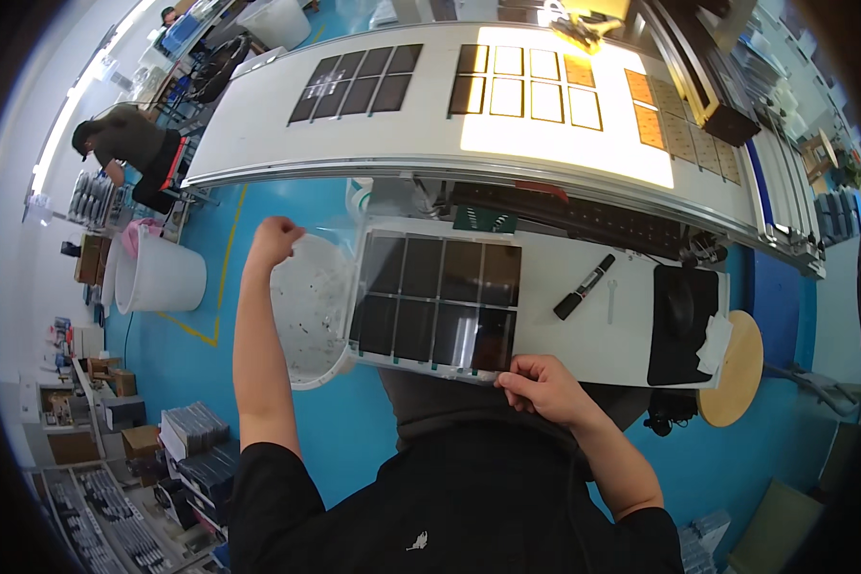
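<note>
A sheet of dark rectangular panels (437, 298) in two rows, with small green tabs along its lower edge, lies on the white worktable in front of me. My right hand (538, 386) pinches the sheet's near right corner between thumb and fingers. Out to the left, my left hand (279, 239) is raised by the far rim of a white bin (308, 311), fingers pinched together. A faint see-through streak shows beside those fingertips; what they hold, if anything, I cannot make out. Small bits of scrap lie inside the bin.
Right of the sheet lie a black marker (585, 287), a black mat (668, 340) with a mouse, and white paper (715, 344). A round wooden stool (739, 368) stands beyond. Across the back runs a long white bench (249, 134) with more panel sheets under bright light. Another person (134, 143) bends over at far left.
</note>
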